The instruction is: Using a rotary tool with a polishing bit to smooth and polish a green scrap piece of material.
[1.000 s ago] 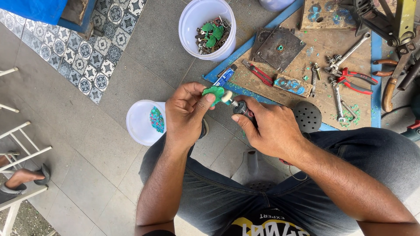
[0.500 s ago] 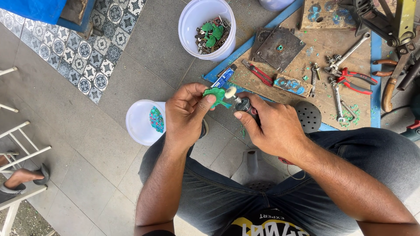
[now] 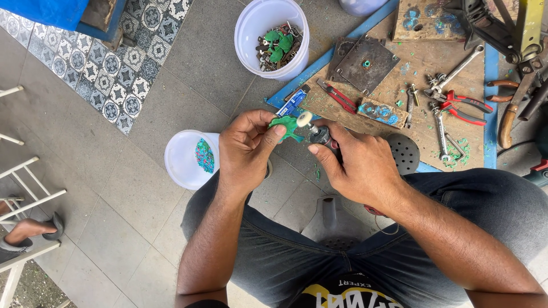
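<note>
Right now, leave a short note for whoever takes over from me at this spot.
Left hand: pinching a small green piece between thumb and fingers.
Right hand: gripping a small rotary tool, its pale round tip touching the green piece.
Nearby: white tub with more green and metal pieces above; small white cup with coloured bits at left; pliers and wrenches on the wooden board.
Done: cannot tell how much.
Left: the pieces in the tub look unworked.
</note>
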